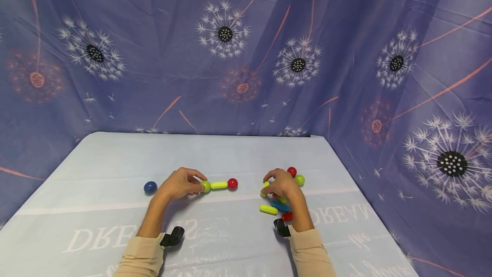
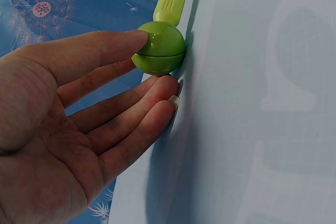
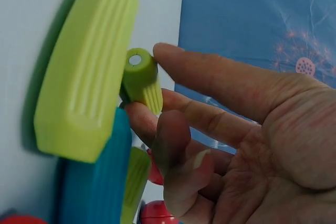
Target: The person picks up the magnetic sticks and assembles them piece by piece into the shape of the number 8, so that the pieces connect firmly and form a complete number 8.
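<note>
Left hand (image 1: 181, 183) pinches green ball (image 1: 206, 187); right hand (image 1: 283, 182), yellow rod (image 1: 265, 188). Lowering that hand could jostle blue rod (image 1: 281, 206) at six o'clock.

Curtains (image 1: 169, 76) with a dandelion print are enclosing the far and right sides of this work area and are hiding the room type. A pale tablecloth (image 1: 192, 153) with printed lettering is lying flat before them.

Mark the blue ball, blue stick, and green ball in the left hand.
Blue ball (image 1: 150, 187): head view, middle of its surface.
Blue stick (image 3: 97, 182): right wrist view, visible side.
Green ball (image 2: 165, 46): left wrist view, above the seam.
</note>
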